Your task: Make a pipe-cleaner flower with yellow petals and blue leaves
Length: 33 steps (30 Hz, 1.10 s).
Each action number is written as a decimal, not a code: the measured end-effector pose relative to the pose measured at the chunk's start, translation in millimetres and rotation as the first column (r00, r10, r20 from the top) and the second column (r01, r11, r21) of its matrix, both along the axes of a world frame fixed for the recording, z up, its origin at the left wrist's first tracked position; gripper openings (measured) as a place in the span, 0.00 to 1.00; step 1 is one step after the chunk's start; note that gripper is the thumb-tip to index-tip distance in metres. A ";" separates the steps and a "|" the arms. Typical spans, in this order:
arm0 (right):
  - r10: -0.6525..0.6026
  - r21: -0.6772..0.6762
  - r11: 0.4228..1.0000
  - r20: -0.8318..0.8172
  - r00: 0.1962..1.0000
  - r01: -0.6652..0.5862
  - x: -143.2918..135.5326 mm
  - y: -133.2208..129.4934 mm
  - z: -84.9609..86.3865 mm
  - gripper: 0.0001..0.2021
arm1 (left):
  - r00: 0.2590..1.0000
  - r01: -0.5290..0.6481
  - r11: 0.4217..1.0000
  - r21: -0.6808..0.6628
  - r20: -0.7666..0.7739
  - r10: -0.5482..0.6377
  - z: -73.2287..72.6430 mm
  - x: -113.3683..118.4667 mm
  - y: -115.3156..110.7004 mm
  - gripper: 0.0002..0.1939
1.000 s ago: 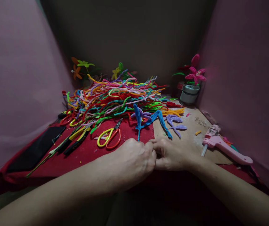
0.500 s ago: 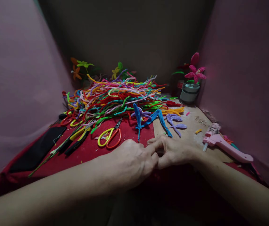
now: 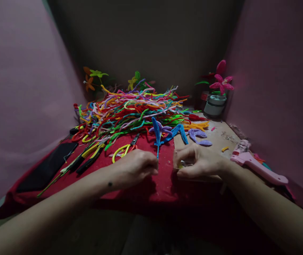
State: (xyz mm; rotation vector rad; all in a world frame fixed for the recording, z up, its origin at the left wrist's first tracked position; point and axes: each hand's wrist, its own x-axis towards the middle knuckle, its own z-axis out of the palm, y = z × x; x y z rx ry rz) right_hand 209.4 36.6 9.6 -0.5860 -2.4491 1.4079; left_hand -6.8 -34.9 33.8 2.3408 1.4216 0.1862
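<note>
My left hand [image 3: 140, 166] is closed, its fingertips pressed together above the red cloth. Whatever they hold, if anything, is hidden. Just beyond those fingers is a blue and purple pipe-cleaner flower [image 3: 156, 131] with a thin blue stem. My right hand [image 3: 200, 161] hovers over the board's front edge, thumb and forefinger curved and apart. A small pale bit shows through that gap; I cannot tell what it is. Beyond this hand lie a folded blue pipe-cleaner piece [image 3: 180, 130] and a purple petal piece [image 3: 198, 136]. Scissors [image 3: 122, 152] with yellow and red handles are partly covered by my left hand.
A big heap of coloured pipe cleaners [image 3: 138, 106] fills the back. To the left are pliers [image 3: 91, 159] and a black flat object [image 3: 46, 166]. On the right rest a pink glue gun [image 3: 259, 164] and a grey pot [image 3: 215, 106] with a pink flower.
My hands, together before, have drawn apart: the left moved left, partly over the scissors, and the right moved slightly right. The right thumb and forefinger now show a gap.
</note>
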 end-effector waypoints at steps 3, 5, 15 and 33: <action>-0.016 -0.042 0.999 -0.058 0.998 0.014 1.4 3.5 -1.4 0.06 | 0.922 -0.208 0.968 -0.143 0.301 0.243 3.6 4.1 3.3 0.09; -0.022 -0.073 0.997 -0.094 0.995 0.016 1.7 5.4 -3.6 0.07 | 0.831 -0.210 0.933 -0.292 0.450 0.328 2.7 12.6 1.6 0.15; -0.156 0.077 0.982 -0.191 0.969 0.173 -2.3 -2.9 -6.8 0.10 | 0.449 -0.110 0.806 -0.582 0.694 0.563 -18.8 36.7 4.3 0.11; -0.162 0.493 0.727 -0.553 0.817 0.478 -2.6 -2.8 -14.6 0.03 | 0.327 -0.340 0.793 -0.506 0.727 0.604 -13.7 28.0 34.3 0.07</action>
